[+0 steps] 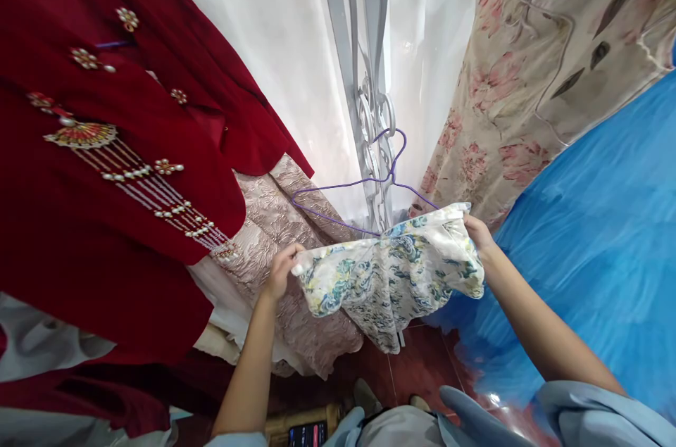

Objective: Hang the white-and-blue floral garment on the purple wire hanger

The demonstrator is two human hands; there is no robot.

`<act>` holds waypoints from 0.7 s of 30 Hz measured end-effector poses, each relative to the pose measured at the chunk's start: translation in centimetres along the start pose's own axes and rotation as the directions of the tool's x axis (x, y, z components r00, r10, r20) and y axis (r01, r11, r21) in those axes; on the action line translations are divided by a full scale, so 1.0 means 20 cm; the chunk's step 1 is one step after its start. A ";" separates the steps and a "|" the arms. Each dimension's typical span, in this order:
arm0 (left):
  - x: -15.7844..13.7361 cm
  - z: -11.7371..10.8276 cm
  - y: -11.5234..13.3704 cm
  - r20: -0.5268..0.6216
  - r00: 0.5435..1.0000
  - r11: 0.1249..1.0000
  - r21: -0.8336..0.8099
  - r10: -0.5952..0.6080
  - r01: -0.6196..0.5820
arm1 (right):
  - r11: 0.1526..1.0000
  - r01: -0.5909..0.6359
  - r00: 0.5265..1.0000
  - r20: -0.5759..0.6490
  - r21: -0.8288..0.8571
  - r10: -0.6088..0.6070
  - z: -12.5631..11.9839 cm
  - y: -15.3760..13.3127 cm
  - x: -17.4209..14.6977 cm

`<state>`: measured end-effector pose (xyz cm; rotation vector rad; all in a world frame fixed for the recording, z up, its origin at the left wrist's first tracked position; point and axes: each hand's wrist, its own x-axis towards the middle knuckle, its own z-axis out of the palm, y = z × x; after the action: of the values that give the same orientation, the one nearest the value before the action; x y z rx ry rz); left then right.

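Left grip (282,269) and right grip (479,234) pinch a white, blue-and-yellow floral garment (393,267).

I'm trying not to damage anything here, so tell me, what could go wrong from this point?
The floral garment is pinched at its upper corners by the left hand and right hand; if either slips, it might sag or drop toward the tiled floor. The purple hanger sits partly behind it, so the fabric could catch on it. The right forearm crosses in front of the blue garment, so a sideways move might brush or snag it.
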<state>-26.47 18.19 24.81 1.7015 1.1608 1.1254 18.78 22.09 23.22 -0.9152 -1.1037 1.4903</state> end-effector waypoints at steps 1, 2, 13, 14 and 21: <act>0.04 -0.03 0.00 -0.016 1.000 1.000 -0.017 0.014 -0.014 | 0.999 -0.031 0.999 -0.018 0.042 0.032 0.01 -0.01 0.01; 0.08 -0.06 0.01 -0.032 0.999 0.999 -0.038 0.022 -0.023 | 0.994 -0.062 0.997 -0.037 0.085 0.065 0.01 -0.02 0.02; 0.61 -0.35 0.17 -0.249 0.965 0.992 -0.075 0.080 -0.102 | 0.999 0.036 0.999 -0.037 0.039 -0.035 0.02 -0.14 -0.02; 0.66 -0.35 0.21 -0.243 0.968 0.993 -0.073 0.068 -0.088 | 0.999 0.033 0.999 -0.036 0.038 -0.032 0.03 -0.15 -0.03; 0.85 -0.14 0.47 -0.153 0.978 0.963 0.250 0.139 -0.098 | 1.000 0.024 0.996 -0.082 0.000 -0.024 0.00 -0.16 -0.06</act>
<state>-23.38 32.12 38.44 1.9116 1.3618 1.2647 19.84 20.99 26.29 -0.9510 -1.0508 1.4217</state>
